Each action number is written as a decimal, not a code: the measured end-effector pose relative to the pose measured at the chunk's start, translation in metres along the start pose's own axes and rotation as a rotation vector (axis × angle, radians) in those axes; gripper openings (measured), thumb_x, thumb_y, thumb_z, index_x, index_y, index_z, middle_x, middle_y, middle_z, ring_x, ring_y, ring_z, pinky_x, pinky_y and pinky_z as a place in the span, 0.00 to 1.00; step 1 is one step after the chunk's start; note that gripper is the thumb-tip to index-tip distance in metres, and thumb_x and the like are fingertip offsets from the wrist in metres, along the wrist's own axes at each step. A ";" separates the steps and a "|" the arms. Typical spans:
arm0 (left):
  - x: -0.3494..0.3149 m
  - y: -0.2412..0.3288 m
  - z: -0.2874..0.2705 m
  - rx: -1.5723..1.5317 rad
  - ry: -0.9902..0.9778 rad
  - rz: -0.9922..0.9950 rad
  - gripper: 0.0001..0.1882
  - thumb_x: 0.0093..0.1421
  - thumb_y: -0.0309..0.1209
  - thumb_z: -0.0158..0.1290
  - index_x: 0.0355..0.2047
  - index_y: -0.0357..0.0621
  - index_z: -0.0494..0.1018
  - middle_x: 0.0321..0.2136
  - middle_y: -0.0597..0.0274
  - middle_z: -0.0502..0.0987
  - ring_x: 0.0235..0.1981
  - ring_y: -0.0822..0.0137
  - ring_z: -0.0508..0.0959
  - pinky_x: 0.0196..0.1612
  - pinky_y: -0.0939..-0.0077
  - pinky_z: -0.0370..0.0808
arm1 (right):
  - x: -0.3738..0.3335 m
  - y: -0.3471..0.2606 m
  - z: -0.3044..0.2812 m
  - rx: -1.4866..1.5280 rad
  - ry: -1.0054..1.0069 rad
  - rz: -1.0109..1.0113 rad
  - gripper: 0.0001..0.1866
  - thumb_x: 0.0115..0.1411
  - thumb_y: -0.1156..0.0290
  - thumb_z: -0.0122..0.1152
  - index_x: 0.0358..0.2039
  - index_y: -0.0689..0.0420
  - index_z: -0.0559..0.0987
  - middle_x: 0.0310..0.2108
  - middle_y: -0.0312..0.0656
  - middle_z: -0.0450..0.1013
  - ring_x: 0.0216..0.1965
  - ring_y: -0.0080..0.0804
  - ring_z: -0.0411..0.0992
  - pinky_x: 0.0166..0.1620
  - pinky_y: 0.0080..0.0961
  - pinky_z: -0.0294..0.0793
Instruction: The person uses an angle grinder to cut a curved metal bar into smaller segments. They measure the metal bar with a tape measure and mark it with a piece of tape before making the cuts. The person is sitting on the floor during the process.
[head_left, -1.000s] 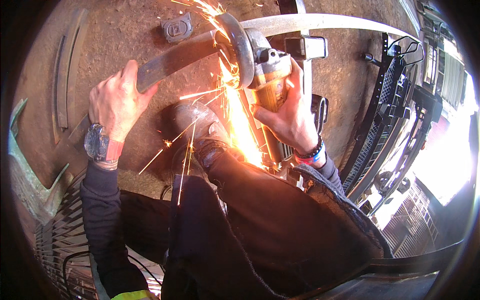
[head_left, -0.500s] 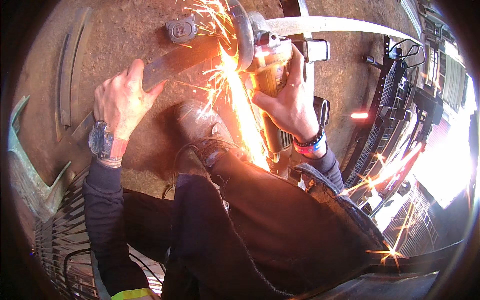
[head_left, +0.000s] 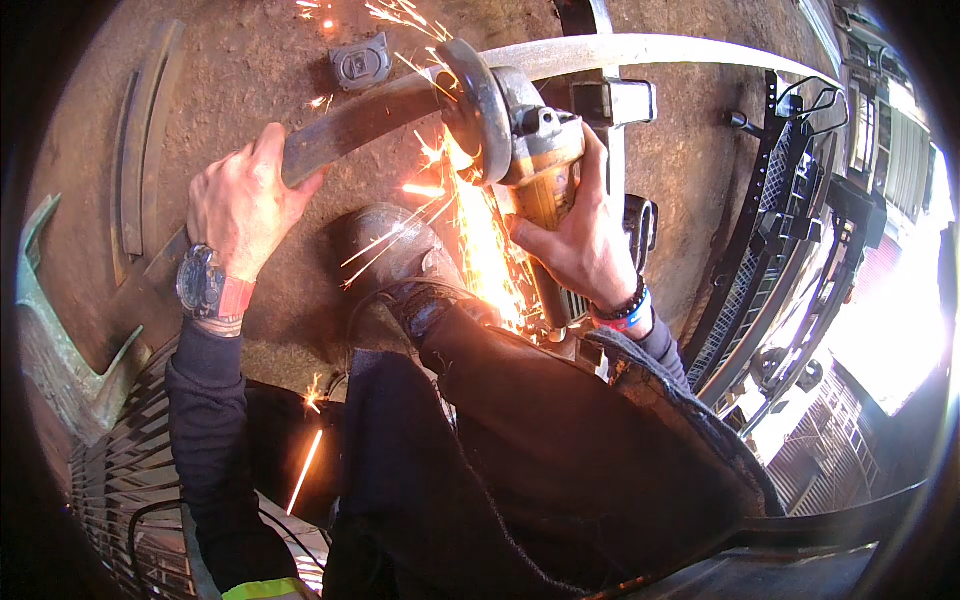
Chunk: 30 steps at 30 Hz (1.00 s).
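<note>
My right hand (head_left: 585,240) is wrapped round the body of a yellow and dark angle grinder (head_left: 550,180). Its guarded disc sits against a long flat metal bar (head_left: 365,120), and bright sparks (head_left: 480,245) spray down toward my boot (head_left: 395,245). Farther left, my left hand (head_left: 243,200) grips the same bar near its left part, fingers curled over it. The bar runs on behind the grinder to the far right. The guard hides most of the disc and where it meets the bar.
A small grey squarish object (head_left: 361,62) lies on the brown floor beyond the bar. Narrow metal strips (head_left: 140,150) lie at the left, near a greenish metal piece (head_left: 75,340). Black metal frames (head_left: 750,230) stand at the right.
The grinder's head has come a little toward me along with its disc. The spark stream looks thinner and more broken. My left hand holds nearly the same place.
</note>
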<state>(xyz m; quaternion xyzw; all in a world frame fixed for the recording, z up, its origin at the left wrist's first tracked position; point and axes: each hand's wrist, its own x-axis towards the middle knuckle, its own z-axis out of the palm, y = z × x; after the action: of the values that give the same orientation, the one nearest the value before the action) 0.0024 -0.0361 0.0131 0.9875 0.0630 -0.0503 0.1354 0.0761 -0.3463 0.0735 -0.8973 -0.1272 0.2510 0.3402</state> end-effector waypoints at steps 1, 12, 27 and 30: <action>0.001 0.003 -0.002 0.007 -0.005 -0.007 0.24 0.54 0.49 0.66 0.35 0.45 0.69 0.23 0.46 0.78 0.29 0.40 0.81 0.29 0.47 0.75 | -0.001 0.001 0.000 -0.006 -0.003 -0.008 0.56 0.47 0.70 0.70 0.70 0.63 0.44 0.50 0.65 0.74 0.51 0.58 0.77 0.54 0.41 0.76; -0.001 0.001 0.001 -0.019 0.059 0.053 0.24 0.53 0.48 0.67 0.34 0.46 0.68 0.20 0.47 0.77 0.26 0.39 0.80 0.27 0.47 0.75 | 0.009 -0.003 0.003 -0.019 0.057 -0.088 0.55 0.46 0.71 0.70 0.69 0.63 0.45 0.53 0.66 0.73 0.55 0.58 0.75 0.58 0.41 0.74; 0.000 0.006 -0.007 0.022 0.007 0.032 0.21 0.51 0.42 0.69 0.33 0.45 0.69 0.24 0.53 0.80 0.28 0.48 0.83 0.28 0.53 0.78 | 0.023 -0.009 0.002 -0.017 0.072 -0.082 0.54 0.47 0.69 0.70 0.68 0.64 0.46 0.50 0.65 0.75 0.52 0.58 0.76 0.56 0.40 0.76; -0.002 0.007 -0.007 0.027 0.013 0.032 0.21 0.51 0.42 0.69 0.33 0.45 0.69 0.24 0.54 0.80 0.28 0.48 0.82 0.28 0.53 0.77 | 0.019 -0.009 0.001 0.007 0.057 -0.079 0.54 0.47 0.69 0.70 0.69 0.64 0.45 0.50 0.65 0.75 0.52 0.57 0.76 0.56 0.40 0.76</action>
<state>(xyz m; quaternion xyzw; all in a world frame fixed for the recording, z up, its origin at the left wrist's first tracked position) 0.0023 -0.0409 0.0218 0.9904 0.0475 -0.0425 0.1226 0.0914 -0.3316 0.0716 -0.8971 -0.1518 0.2121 0.3566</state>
